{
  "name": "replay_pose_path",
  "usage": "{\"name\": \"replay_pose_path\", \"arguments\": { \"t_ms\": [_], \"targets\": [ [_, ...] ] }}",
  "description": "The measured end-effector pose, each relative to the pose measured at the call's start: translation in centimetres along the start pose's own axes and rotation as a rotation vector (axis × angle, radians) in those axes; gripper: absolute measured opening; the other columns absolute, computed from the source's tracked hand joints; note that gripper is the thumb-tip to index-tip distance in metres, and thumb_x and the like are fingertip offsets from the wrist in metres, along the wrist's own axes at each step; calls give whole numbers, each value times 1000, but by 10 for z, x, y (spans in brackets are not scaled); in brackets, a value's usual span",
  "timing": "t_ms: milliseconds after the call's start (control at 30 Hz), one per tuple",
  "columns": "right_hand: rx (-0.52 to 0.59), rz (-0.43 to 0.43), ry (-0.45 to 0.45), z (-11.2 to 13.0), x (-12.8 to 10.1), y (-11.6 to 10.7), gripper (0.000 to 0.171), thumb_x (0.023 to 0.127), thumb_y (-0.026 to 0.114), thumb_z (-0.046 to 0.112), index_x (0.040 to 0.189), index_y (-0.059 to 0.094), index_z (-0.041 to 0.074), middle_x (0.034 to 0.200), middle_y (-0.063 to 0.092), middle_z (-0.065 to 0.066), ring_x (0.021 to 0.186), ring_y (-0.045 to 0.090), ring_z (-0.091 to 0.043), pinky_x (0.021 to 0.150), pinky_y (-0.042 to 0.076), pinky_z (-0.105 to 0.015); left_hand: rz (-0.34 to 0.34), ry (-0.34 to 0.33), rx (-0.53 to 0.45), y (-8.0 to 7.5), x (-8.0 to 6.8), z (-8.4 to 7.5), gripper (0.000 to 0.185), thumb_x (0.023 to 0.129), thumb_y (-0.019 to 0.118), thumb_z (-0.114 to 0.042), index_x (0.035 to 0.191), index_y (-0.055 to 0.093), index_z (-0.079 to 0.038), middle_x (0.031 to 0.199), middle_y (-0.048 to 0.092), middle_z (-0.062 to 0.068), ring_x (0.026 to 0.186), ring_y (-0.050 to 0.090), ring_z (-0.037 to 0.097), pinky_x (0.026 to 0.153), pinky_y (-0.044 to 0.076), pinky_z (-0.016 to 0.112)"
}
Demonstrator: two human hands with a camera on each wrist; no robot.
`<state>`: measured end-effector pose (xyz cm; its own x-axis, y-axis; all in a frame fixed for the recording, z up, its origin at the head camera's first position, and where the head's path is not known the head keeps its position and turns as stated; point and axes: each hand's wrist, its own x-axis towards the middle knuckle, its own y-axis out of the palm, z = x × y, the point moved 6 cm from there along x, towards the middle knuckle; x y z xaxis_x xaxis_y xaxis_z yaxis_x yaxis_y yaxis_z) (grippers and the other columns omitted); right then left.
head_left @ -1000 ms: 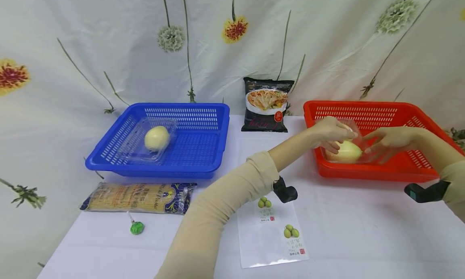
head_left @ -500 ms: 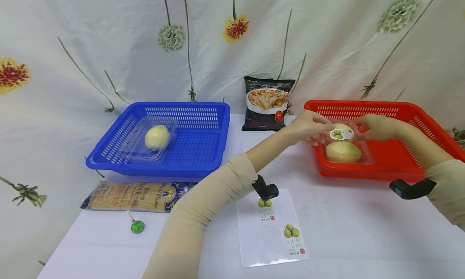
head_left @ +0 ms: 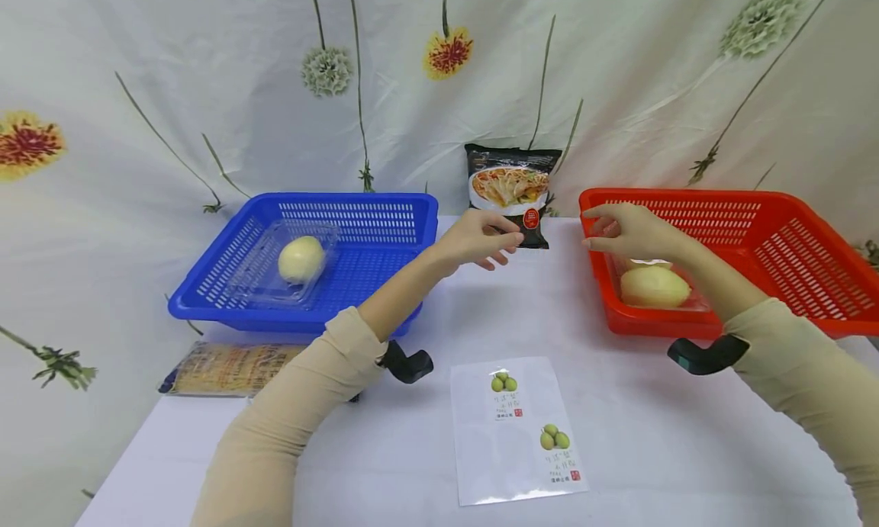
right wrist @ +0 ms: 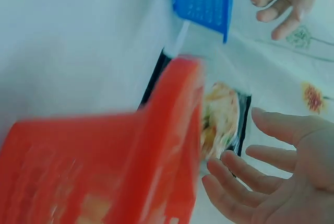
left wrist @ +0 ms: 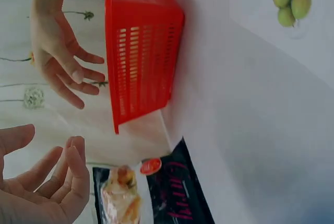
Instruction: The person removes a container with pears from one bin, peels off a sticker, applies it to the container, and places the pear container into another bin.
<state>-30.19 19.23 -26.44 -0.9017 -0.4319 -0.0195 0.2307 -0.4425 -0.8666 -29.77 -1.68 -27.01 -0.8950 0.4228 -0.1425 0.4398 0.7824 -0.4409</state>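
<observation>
My left hand (head_left: 477, 239) hovers in mid-air between the two baskets, overlapping the black noodle packet (head_left: 511, 187) in the head view. Its fingers are relaxed and hold nothing. Over the left rim of the red basket (head_left: 728, 330) hangs my right hand (head_left: 632, 231), fingers loosely bent around nothing, as the right wrist view also shows. Beneath it in the basket lies a clear plastic box with a pale yellow fruit (head_left: 655, 287); the forearm hides part of the box. A sliver of white label (head_left: 651, 263) shows on its lid.
A blue basket (head_left: 343, 322) at left holds a clear clamshell box (head_left: 257, 271) with one pale round fruit (head_left: 301, 260). In front lies a pack of dried noodles (head_left: 233, 368), partly behind the left sleeve. A sheet of fruit stickers (head_left: 504, 458) lies on the white table.
Both hands have come off the labelled box in the red basket and moved left, the left hand farther. The left sleeve now covers the green lollipop and part of the noodle pack.
</observation>
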Motion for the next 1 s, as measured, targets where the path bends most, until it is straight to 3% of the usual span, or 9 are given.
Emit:
{"name": "replay_pose_path", "arguments": {
  "t_ms": [200,433,567,700,867,1000],
  "targets": [
    [67,13,-70,33,21,10,50,90,62,18,133,47,-3,114,61,-25,101,60,-39,85,51,-49,-104,-14,99,-49,-24,18,36,93,59,-24,123,58,-3,106,66,18,89,67,27,76,56,38],
    [127,58,-178,70,54,28,50,92,61,17,133,46,-6,114,62,-24,99,63,-37,79,54,-41,-207,-23,173,-102,-53,41,38,94,58,-23,124,57,0,111,64,23,93,66,33,75,56,38],
    [194,105,-173,90,73,41,52,92,60,18,136,43,-4,117,61,-22,103,61,-36,80,55,-40,-256,-26,224,-129,-72,54,44,94,57,-25,128,53,3,114,62,26,91,66,30,74,56,35],
    [232,125,-167,106,91,56,53,92,61,20,137,43,-3,116,61,-22,98,62,-32,77,55,-38,-300,-74,231,-156,-93,67,52,95,55,-30,134,47,3,121,57,28,91,66,25,78,56,38],
    [264,133,-178,124,113,74,53,92,61,22,137,45,-1,116,61,-20,91,63,-27,76,55,-38,-344,-126,224,-185,-119,83,61,95,53,-37,139,40,3,126,53,31,91,66,23,76,56,34],
    [292,132,-207,142,127,86,51,92,61,21,136,46,-1,117,60,-19,93,62,-27,74,55,-33,-353,-172,246,-198,-136,99,67,95,51,-41,141,35,4,128,50,32,102,62,33,74,56,31]
  ]
}}
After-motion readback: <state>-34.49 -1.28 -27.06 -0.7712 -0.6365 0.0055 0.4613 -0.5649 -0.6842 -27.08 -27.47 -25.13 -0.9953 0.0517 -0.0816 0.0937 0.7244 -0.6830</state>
